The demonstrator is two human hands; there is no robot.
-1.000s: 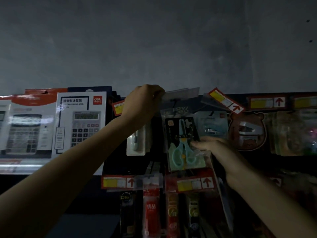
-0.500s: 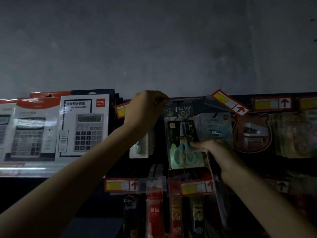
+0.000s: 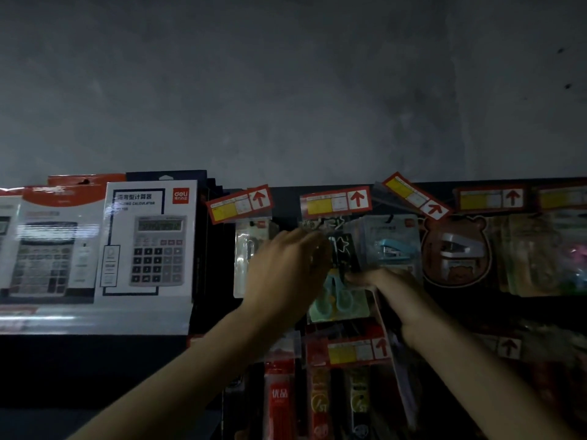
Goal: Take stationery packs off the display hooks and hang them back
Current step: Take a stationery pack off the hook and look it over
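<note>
The right hand (image 3: 392, 289) touched the right side of the scissors pack (image 3: 341, 301), which hung upright just under a red price tag (image 3: 335, 202), while the left hand (image 3: 286, 268) covered its left edge, both equally close, though blur hid whether either gripped.

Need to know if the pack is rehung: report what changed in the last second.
The left hand dropped from the hook top to beside the scissors pack; the price tag above it now hangs flat. The right hand stays at the pack's lower right; calculator boxes unchanged.
</note>
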